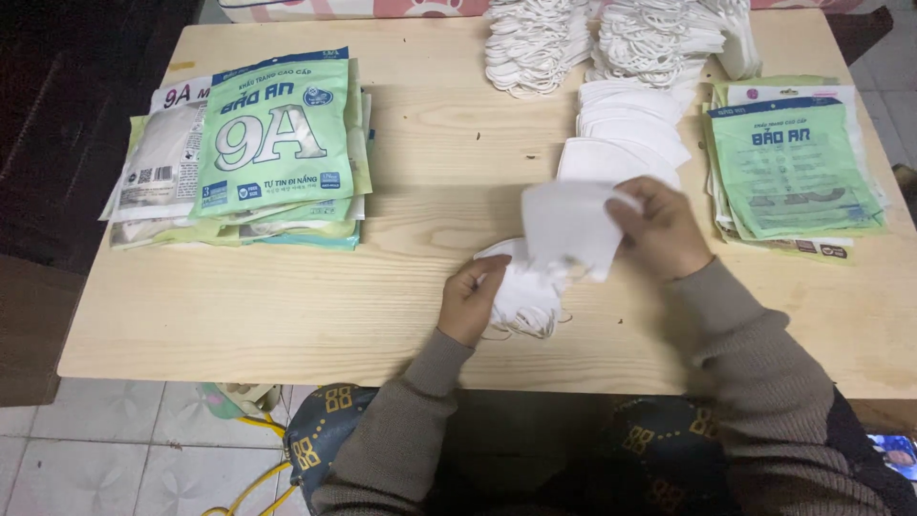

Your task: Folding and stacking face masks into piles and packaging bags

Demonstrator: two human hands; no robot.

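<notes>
My right hand (664,229) pinches a single white face mask (570,225) and holds it just above the wooden table (287,306). Below it, my left hand (470,298) grips a small bundle of white masks (523,294) with loose ear loops, resting on the table near the front edge. The single mask overlaps the top of that bundle. A row of flat white masks (626,134) lies fanned out just beyond my right hand.
A stack of filled green and white packets (258,153) lies at the left. A pile of flat green packets (793,167) lies at the right. Heaps of white masks with ear loops (611,38) fill the far edge. Tiled floor and a yellow cable (248,478) show below.
</notes>
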